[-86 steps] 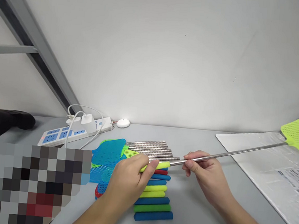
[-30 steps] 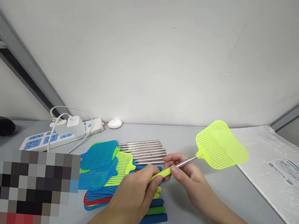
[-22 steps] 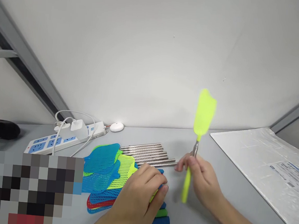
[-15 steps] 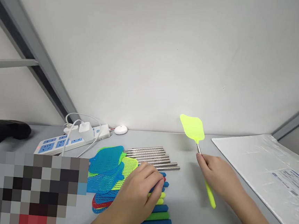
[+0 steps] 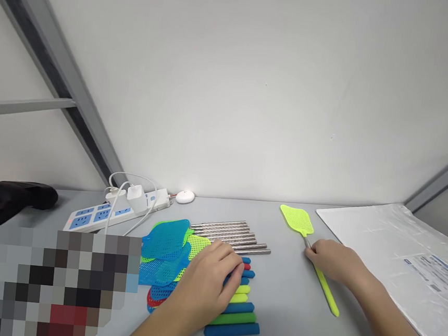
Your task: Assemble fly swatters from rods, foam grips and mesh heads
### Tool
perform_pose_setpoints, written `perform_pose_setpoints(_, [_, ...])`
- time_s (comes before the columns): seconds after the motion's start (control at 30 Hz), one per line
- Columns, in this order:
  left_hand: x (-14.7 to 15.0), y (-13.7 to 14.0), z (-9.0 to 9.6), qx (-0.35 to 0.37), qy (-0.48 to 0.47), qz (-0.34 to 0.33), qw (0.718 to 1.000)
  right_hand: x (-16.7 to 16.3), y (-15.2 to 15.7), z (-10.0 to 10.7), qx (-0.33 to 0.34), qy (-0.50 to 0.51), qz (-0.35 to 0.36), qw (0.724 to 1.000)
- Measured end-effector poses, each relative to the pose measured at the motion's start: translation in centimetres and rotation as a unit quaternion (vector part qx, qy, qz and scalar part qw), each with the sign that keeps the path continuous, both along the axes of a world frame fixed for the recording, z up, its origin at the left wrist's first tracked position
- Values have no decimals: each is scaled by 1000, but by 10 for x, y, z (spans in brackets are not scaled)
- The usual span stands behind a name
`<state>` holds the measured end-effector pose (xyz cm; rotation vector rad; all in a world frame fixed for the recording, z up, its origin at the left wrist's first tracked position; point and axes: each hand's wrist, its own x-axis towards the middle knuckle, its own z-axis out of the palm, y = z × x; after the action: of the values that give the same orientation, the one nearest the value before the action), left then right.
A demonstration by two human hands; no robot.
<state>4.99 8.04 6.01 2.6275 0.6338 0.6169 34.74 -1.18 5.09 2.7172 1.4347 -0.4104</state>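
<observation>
Smooth tabletop point(image 5: 287, 294), perforated yellow swatter point(image 5: 298, 220).

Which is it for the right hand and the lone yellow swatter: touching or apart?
Touching. The head view shows the right hand closed over the yellow swatter, between its mesh and the handle's end.

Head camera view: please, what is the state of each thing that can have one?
Yellow-green swatter, shaft collapsed
Right grip, closed on the yellow-green swatter
Coloured handles, side by side, partly covered
Left grip, fingers bent over coloured handles; hold unclear
Metal rods, lying side by side
Swatter heads, flat, overlapping
Power strip, adapters plugged in
White package, lying flat
</observation>
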Motion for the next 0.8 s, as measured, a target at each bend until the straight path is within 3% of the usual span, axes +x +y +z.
perform_pose_setpoints(0.13, [-4,0,6,17,34,-3,999,4,-2,0,-8,-9,1,1000])
perform_pose_setpoints(0.33, [-7,-9,4,67,104,-85,989,-17,6,13,39,-95,18,995])
perform_pose_setpoints(0.43, [-8,-13,-3,64,106,-97,987,-50,29,21,97,-120,132,979])
perform_pose_setpoints(0.57, [-10,-16,-12,75,95,-115,986,-94,79,21,131,-36,324,936])
perform_pose_setpoints(0.8, [-5,-15,-25,132,52,-152,978,-119,163,5,112,28,434,894])
